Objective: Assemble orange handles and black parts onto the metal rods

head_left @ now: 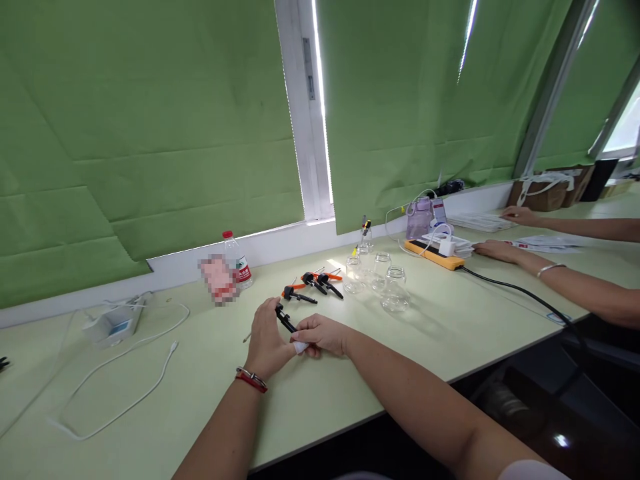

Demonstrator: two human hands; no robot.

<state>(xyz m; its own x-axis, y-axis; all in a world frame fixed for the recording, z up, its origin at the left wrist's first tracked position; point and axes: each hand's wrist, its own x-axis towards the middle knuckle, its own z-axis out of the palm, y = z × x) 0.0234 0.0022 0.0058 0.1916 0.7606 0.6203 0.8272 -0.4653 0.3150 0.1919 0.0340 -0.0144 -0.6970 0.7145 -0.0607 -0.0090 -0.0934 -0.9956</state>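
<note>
My left hand [269, 341] is closed around a black clamp-like tool [286, 320], with a thin metal rod poking out on the left of the hand. A white wrap [300, 347] covers the thumb tip. My right hand [324, 335] pinches the lower end of the same black tool, its fingers meeting the left thumb. Part of the tool is hidden by both hands. Just beyond, several similar black-and-orange tools [315, 283] with metal rods lie in a loose group. Right of them stand several clear glass jars [396, 293].
A red-capped water bottle [243, 270] stands by the wall beside a blurred pink item [219, 279]. White cables [120, 350] lie at left. An orange power strip [434, 255], a purple bottle [419, 218] and a co-worker's hands [497, 251] on papers are at right.
</note>
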